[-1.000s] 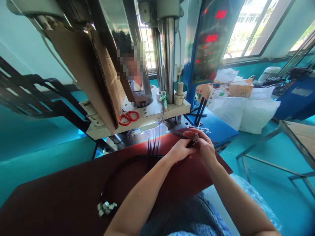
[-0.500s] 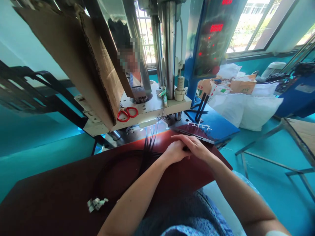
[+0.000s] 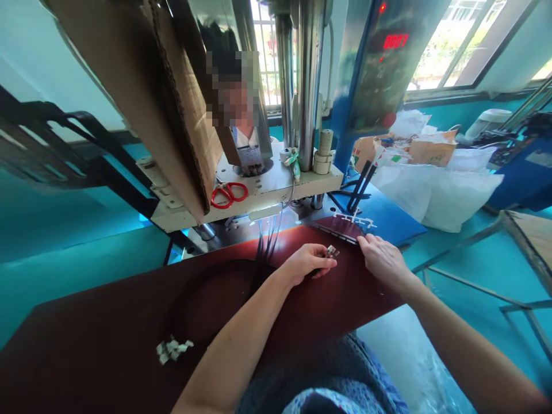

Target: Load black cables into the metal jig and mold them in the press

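Note:
My left hand [image 3: 311,263] is closed over the middle of the dark red tabletop [image 3: 241,299]. Small pale connectors [image 3: 332,251] stick out past its thumb and fingertips. My right hand [image 3: 382,257] reaches to the right end of a metal-edged dark plate [image 3: 340,228], its fingers bent together there. Whatever may be in those fingertips is too small to make out. Thin black cables [image 3: 268,244] run from the lit press opening onto the table and loop to the left. A cluster of whitish connector ends [image 3: 173,349] lies at the table's lower left.
Behind the table stands a press with a pale plate [image 3: 276,187], steel columns [image 3: 310,86] and a control box [image 3: 379,75]. Red-handled scissors [image 3: 229,194] and cardboard [image 3: 190,115] rest on it. A white branched moulded piece [image 3: 356,217] lies by the dark plate. A metal-framed stool [image 3: 470,276] is right.
My hands, together before, are now apart. The right has moved right to the plate's end, and pale connectors show in the left. The red display has gone from 0000 to 0007.

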### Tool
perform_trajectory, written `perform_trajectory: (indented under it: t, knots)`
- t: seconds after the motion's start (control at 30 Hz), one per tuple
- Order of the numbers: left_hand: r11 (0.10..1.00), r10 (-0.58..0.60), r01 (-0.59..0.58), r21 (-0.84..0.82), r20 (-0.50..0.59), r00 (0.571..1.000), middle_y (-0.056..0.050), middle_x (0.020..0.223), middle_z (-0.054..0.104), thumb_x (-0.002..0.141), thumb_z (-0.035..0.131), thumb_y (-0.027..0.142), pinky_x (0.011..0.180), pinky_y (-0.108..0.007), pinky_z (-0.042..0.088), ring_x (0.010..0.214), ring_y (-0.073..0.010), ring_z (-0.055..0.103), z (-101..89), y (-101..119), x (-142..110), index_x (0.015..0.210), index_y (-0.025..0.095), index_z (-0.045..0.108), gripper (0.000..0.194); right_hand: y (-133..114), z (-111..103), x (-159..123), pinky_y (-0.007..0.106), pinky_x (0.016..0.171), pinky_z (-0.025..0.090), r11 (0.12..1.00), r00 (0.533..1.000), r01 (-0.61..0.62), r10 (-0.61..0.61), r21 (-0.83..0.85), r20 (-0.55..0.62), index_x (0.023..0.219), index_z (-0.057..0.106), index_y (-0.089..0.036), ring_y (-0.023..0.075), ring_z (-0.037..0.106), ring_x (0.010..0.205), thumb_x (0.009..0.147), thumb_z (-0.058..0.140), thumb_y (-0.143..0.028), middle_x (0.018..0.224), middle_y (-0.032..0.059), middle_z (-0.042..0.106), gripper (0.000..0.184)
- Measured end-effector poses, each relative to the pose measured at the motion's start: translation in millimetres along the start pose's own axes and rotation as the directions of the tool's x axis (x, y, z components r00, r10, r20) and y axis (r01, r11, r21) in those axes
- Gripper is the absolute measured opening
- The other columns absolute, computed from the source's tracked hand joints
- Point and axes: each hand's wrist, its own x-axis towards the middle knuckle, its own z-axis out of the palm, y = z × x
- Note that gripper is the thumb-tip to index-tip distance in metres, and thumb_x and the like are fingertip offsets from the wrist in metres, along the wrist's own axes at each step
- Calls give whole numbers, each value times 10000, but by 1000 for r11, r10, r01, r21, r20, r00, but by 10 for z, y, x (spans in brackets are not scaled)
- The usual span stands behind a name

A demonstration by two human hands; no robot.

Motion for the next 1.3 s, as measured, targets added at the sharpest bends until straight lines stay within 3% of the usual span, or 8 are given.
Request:
perform_trajectory:
  t: [0.1, 0.2, 0.3, 0.4, 0.5, 0.73, 0.9, 1.3]
  knots:
    - [993, 7, -3, 115, -29, 1000, 42, 462, 510, 617, 681, 340, 398, -181, 269, 390, -49, 402, 37, 4, -18, 716, 137, 499, 291, -74, -19, -55, 288, 594, 379, 995, 996, 1, -10, 103, 87, 843, 525, -174, 230, 592, 763, 692, 454, -130, 854, 106, 621, 173]
    - [989, -7, 15, 145, -51, 999, 47, 492, 512, 605, 682, 309, 386, -180, 267, 383, -43, 397, 41, 4, -57, 715, 134, 513, 267, -161, -43, -96, 264, 533, 372, 880, 985, -54, -30, 472, 167, 708, 452, -203, 178, 564, 625, 675, 446, -179, 683, 37, 589, 42]
    - [989, -63, 69, 128, -49, 997, 65, 510, 480, 562, 712, 287, 366, -182, 240, 361, -37, 382, 34, 15, -94, 679, 141, 496, 286, -277, -3, -203, 226, 388, 321, 419, 968, -175, -91, 891, 233, 697, 423, -211, 113, 441, 398, 669, 424, -180, 490, -49, 462, 42]
    - [978, -37, 59, 201, -110, 993, 72, 514, 452, 576, 696, 286, 367, -185, 233, 360, -37, 370, 70, 27, -131, 675, 139, 512, 255, -447, 91, -346, 196, 298, 261, -102, 982, -179, -86, 979, 170, 788, 446, -204, 81, 369, 309, 677, 464, -183, 488, -86, 441, 114]
    - [935, 91, -19, 355, -186, 978, 62, 550, 454, 636, 642, 311, 392, -187, 256, 404, -42, 373, 138, 17, -168, 684, 138, 536, 209, -592, 170, -431, 180, 284, 246, -293, 996, -80, 17, 953, 89, 858, 475, -195, 71, 372, 299, 798, 478, -288, 498, -78, 469, 111]
    - [908, 153, -107, 405, -83, 985, 65, 505, 420, 695, 542, 271, 458, -199, 257, 440, -51, 331, 276, -65, -146, 616, 135, 556, 157, -679, 164, -415, 181, 289, 272, -218, 978, -6, 201, 976, 51, 897, 544, -150, 81, 404, 293, 888, 351, -499, 433, -59, 475, 399]
    - [949, 118, -104, 297, -29, 993, 52, 475, 471, 677, 528, 228, 540, -206, 330, 483, -79, 414, 307, -79, -100, 636, 132, 623, 141, -694, 135, -422, 176, 284, 265, -181, 977, -31, 201, 983, 67, 867, 551, -155, 79, 401, 282, 876, 374, -495, 409, -66, 472, 383]
    - [907, 199, -177, 381, -17, 980, 30, 578, 560, 682, 494, 186, 633, -213, 363, 589, -104, 479, 274, -110, -75, 603, 124, 572, 127, -694, 117, -405, 182, 296, 282, -138, 980, -49, 184, 989, 75, 798, 510, -169, 78, 402, 290, 867, 401, -495, 429, -70, 465, 350]
